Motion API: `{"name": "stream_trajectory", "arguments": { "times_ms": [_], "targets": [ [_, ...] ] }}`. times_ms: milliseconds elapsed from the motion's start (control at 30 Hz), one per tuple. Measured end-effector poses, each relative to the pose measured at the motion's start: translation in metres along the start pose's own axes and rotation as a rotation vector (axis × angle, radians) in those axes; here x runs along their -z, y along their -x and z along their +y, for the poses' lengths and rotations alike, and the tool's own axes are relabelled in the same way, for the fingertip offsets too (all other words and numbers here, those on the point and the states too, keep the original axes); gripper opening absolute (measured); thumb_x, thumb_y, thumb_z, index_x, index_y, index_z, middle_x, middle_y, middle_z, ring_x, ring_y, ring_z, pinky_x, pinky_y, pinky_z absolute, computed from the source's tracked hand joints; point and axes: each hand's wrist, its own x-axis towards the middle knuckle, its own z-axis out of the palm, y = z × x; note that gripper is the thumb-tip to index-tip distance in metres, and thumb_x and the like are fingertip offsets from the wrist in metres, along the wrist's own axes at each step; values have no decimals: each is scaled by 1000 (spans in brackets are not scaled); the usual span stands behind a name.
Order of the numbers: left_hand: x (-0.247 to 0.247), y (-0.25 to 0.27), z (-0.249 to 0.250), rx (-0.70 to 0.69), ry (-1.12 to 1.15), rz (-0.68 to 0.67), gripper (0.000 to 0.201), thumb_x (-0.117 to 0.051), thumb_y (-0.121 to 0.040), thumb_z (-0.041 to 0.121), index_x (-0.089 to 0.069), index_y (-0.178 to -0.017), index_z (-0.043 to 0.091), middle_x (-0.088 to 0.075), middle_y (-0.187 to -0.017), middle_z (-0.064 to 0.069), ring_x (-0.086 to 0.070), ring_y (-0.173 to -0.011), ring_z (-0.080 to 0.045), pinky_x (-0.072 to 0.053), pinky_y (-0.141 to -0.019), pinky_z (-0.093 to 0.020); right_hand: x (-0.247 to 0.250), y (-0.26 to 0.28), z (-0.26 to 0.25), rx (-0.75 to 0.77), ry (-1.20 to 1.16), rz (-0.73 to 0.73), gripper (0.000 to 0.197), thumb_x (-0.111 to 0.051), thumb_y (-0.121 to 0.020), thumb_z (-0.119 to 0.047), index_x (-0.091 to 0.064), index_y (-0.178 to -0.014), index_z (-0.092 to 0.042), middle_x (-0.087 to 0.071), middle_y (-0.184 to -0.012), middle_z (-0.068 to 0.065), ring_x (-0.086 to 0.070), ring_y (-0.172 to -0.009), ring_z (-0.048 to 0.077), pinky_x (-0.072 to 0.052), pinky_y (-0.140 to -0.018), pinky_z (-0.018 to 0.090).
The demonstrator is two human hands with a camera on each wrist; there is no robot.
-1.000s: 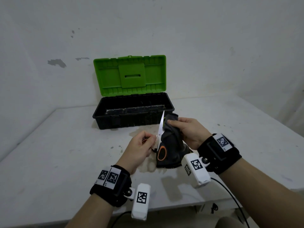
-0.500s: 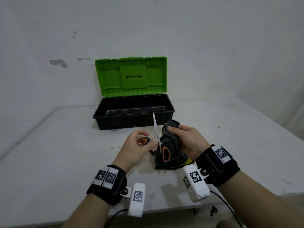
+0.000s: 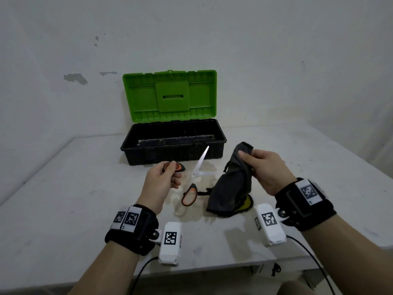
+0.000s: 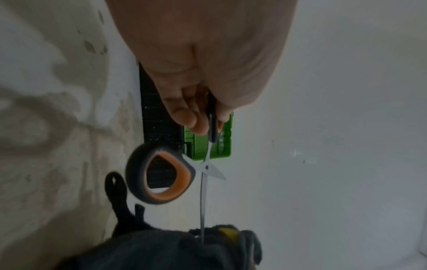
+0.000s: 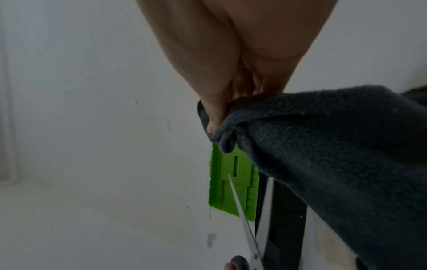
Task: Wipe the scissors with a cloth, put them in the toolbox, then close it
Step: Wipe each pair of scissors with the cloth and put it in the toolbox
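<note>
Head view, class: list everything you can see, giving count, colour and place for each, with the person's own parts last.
toolbox: one, black base with green lid standing open, at the back of the table against the wall.
scissors: one pair, black and orange handles, silver blades spread open, held above the table in front of the toolbox.
cloth: one, dark grey with a yellow patch at its lower edge, right of the scissors, lower end on the table.
table: one, white and stained.
wrist cameras: two, white with black square markers, one under each wrist.
left hand: pinches one scissor handle.
right hand: grips the top of the cloth.
</note>
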Motion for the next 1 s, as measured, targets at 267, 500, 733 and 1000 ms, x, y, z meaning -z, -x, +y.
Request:
{"name": "stream_trajectory", "arguments": {
  "times_ms": [267, 500, 733, 1000],
  "targets": [
    [-9, 10, 3, -31, -120, -128, 22, -48, -104, 14, -65, -94, 5, -63, -74, -9, -54, -55, -10, -47, -55, -23, -22, 5, -9, 21, 565, -211, 11, -76, -84, -16, -78, -83, -4, -76, -79, 14, -67, -65, 22, -59, -72, 37],
    [-5, 13, 1, -35, -141, -187, 23, -48, -104, 15, -67, -95, 7, -66, -78, -9, -56, -59, -11, -48, -60, -25, -31, 10, -2, 65, 602, -241, 12, -68, -91, -17, -79, -92, -12, -77, -80, 6, -70, -72, 20, -60, -73, 37],
    [-12, 9, -7, -5, -98, -59, 22, -47, -104, 16, -64, -95, 6, -65, -76, -8, -56, -58, -12, -47, -57, -24, -35, 5, 9, 255, 702, 16, 15, -82, -76, -27, -73, -80, -16, -75, -76, 0, -72, -71, 16, -59, -68, 31],
    [-23, 13, -7, -58, -118, -20, 23, -47, -104, 19, -64, -95, 8, -69, -89, -24, -58, -61, -13, -50, -65, -32, -52, 19, 22, 249, 1082, 16, 14, -69, -82, -51, -74, -77, -39, -68, -74, -17, -57, -84, 6, -29, -84, 34]
  ]
}}
